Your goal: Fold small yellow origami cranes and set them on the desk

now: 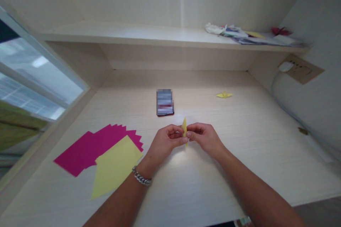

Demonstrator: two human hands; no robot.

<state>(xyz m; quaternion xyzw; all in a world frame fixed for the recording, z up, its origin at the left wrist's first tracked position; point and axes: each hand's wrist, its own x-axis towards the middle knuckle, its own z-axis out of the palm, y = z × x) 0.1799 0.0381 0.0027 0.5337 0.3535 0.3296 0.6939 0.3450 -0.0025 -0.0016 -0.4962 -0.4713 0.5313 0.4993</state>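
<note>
A small folded piece of yellow paper point(184, 127) stands nearly upright between my hands, pointed at its top and bottom. My left hand point(170, 141) pinches it from the left, thumb in front, with a chain bracelet on the wrist. From the right, my right hand point(204, 136) grips the same paper between thumb and fingers. The two thumbs almost meet at the paper. Beyond my hands lies a phone point(165, 102) with a blurred screen. Farther right on the desk point(197, 81) rests a yellow folded paper crane point(224, 95).
Fanned magenta sheets point(106, 143) and yellow sheets point(117, 165) lie at the left. A shelf point(133, 32) with papers point(239, 34) spans the back. A cable point(285, 108) runs down the right side from a wall socket point(303, 69). A window is at the left.
</note>
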